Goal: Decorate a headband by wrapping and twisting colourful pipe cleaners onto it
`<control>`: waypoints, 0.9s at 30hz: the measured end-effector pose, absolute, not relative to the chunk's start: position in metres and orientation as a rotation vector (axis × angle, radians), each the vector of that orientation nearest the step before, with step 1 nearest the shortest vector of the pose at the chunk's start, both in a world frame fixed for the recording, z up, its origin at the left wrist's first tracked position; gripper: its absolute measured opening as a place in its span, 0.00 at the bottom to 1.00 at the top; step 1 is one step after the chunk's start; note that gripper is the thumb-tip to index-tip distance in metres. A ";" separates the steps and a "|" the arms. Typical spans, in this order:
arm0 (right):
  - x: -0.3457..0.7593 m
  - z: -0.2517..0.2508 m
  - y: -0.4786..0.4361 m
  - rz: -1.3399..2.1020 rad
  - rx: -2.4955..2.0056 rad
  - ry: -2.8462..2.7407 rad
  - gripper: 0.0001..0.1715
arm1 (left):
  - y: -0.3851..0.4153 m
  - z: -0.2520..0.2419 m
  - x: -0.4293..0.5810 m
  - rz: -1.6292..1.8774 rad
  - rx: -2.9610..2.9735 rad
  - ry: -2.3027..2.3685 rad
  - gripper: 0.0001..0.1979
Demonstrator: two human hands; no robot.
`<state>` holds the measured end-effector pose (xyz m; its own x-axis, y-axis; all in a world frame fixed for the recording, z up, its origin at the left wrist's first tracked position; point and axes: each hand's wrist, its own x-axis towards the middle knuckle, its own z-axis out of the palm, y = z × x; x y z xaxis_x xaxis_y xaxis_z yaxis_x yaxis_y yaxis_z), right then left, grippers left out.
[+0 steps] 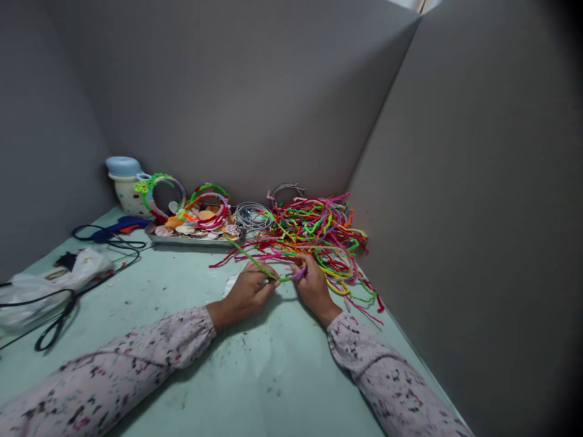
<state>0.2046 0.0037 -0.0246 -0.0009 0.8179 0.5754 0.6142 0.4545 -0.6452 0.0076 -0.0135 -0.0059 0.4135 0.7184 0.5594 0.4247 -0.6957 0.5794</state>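
Note:
Over the middle of the table, my left hand [248, 290] pinches a green pipe cleaner [250, 257], whose free end slants up and left toward a metal tray. The green strand runs on across the gap to my right hand [314, 285]. There, a short purple piece [299, 272] shows between my closed fingers, where green and purple meet; how they are joined is hidden. Just beyond my right hand lies a tangled heap of pipe cleaners [314, 224] in many colours.
A metal tray [189, 240] of seashells, with decorated hoops [166, 182] on it, stands at the back. Beside it lies a coil of grey wire [254, 216]. At left are a spotted jar [130, 191], a blue tool [122, 226], a black cord [73, 297] and a plastic bag [36, 297]. Grey walls enclose the table.

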 end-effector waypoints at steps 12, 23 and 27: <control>0.205 -0.026 0.003 0.399 -1.229 -1.816 0.22 | 0.004 -0.008 0.007 1.063 2.151 1.197 0.08; 0.200 -0.019 -0.006 0.659 -1.097 -1.782 0.14 | 0.005 -0.010 0.006 1.054 1.905 1.082 0.12; 0.201 -0.019 -0.006 0.555 -1.098 -1.809 0.12 | 0.003 -0.005 0.006 1.055 1.942 1.172 0.13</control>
<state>0.2010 -0.0064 -0.0188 -0.1812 0.8621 0.4732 0.4481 0.5007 -0.7406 0.0057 0.0035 -0.0051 0.2843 0.9072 0.3100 0.4033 -0.4065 0.8198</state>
